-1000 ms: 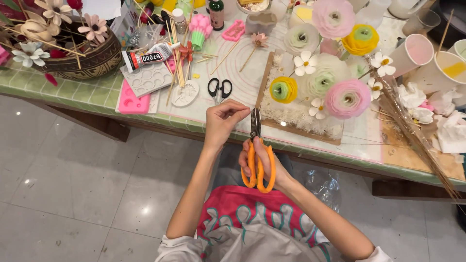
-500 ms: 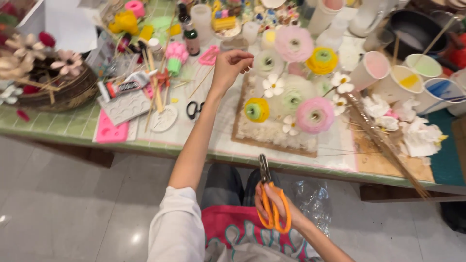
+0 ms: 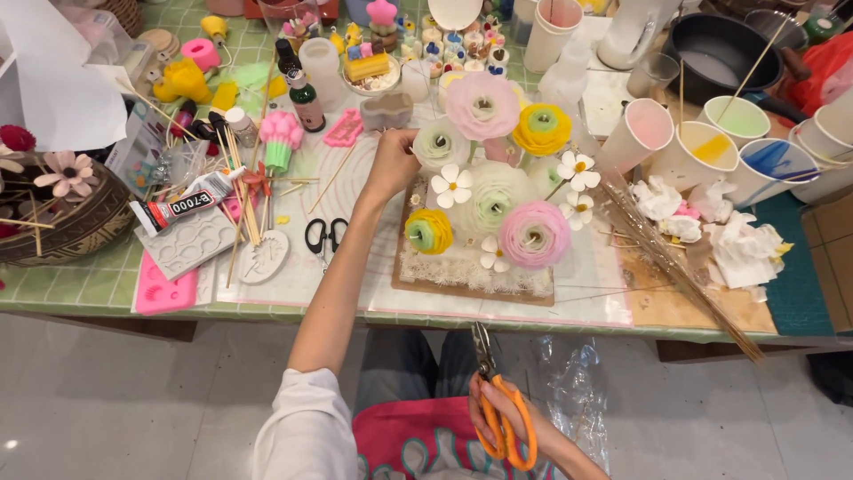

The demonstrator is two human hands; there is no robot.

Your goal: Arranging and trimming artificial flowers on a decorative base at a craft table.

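Green-tiled table crowded with craft clutter above pale floor. Left hand stretched across table, fingers pinched at pale green flower on wooden board; whether stem is gripped cannot be told. Right hand held low near lap, closed around orange-handled scissors, blades shut, tips pointed toward table edge. Black scissors laid just left of forearm. Glue tube seen further left, beside pink mould. Paper cups grouped at right.

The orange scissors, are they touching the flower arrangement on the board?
Apart. The head view shows the orange scissors in the right hand below the table edge, with bare table between them and the flower arrangement.
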